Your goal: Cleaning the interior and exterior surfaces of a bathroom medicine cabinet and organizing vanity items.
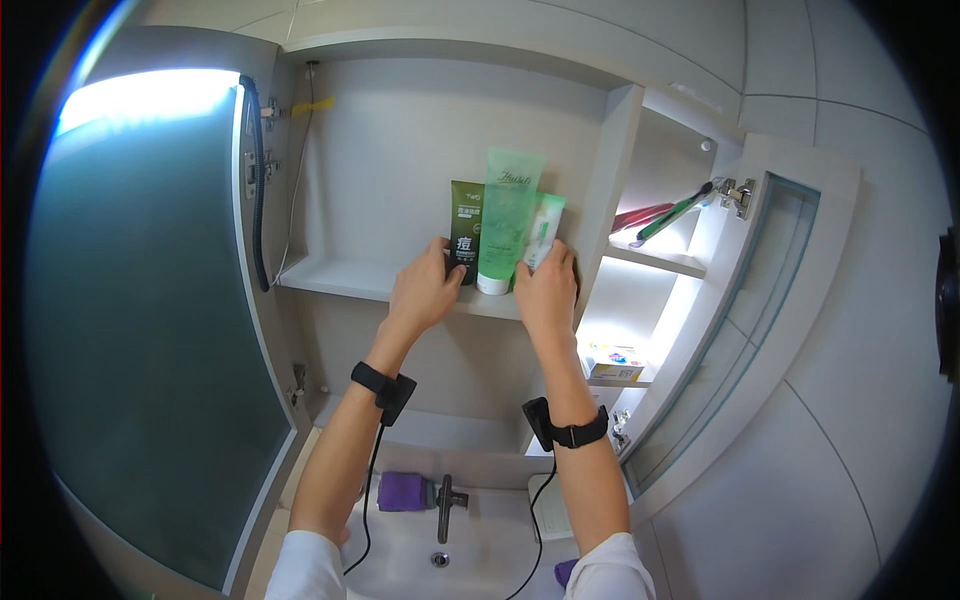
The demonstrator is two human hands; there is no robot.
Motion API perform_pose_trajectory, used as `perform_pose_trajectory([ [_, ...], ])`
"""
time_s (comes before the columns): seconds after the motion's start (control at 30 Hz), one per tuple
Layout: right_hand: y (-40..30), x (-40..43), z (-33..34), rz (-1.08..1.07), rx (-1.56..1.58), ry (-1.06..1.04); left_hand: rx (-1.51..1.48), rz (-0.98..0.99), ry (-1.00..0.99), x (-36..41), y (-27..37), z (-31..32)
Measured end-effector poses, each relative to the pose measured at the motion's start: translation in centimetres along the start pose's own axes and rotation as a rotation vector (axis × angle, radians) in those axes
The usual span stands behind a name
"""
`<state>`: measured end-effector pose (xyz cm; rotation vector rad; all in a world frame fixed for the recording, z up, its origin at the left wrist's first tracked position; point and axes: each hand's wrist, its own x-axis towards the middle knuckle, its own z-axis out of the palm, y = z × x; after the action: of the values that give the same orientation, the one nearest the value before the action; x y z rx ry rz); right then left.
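Observation:
Three squeeze tubes stand side by side, caps down, on the upper shelf [345,277] of a mirror cabinet. My left hand [426,285] grips the dark green tube [466,217] low on its left side. In the middle rises a taller translucent green tube [511,202] with a white cap, touched by neither palm. Around the lower part of a white and green tube [546,221] my right hand [547,289] is closed, hiding its cap. A dark edge of something shows just right of that hand; what it is cannot be made out.
At left the mirror door [165,315] hangs open with a lit strip and a black cable. A narrow glass door [750,300] is open at right. Toothbrushes [671,216] and a small box [615,363] occupy side shelves. Below are a faucet [445,506], sink [480,559] and purple cloth [402,491].

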<state>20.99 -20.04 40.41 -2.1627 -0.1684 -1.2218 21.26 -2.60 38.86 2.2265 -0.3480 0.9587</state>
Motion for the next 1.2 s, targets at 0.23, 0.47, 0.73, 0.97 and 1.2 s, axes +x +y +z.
perform_pose_trajectory([
  [0.23,-0.6,-1.1,-1.0,-0.07,-0.094,0.129,-0.048,-0.013,0.022,0.1,-0.2,0.4],
  [0.47,-4.2,-5.2,-6.2,-0.272,-0.111,0.288,-0.42,0.346,0.282,-2.2,1.9,-1.6],
  [0.73,-6.1,-8.9,-8.1,-0.296,0.498,-0.17,-1.587,0.16,-0.285,-6.3,8.2,-3.5],
  [0.97,-7.1,-10.3,-6.7,-0.385,0.405,0.019,-1.603,0.107,-0.129,-8.2,8.5,-3.7],
  [1.2,-7.4,-10.8,-6.3,-0.249,0.57,-0.02,-1.584,0.157,-0.143,-8.0,7.8,-4.2],
])
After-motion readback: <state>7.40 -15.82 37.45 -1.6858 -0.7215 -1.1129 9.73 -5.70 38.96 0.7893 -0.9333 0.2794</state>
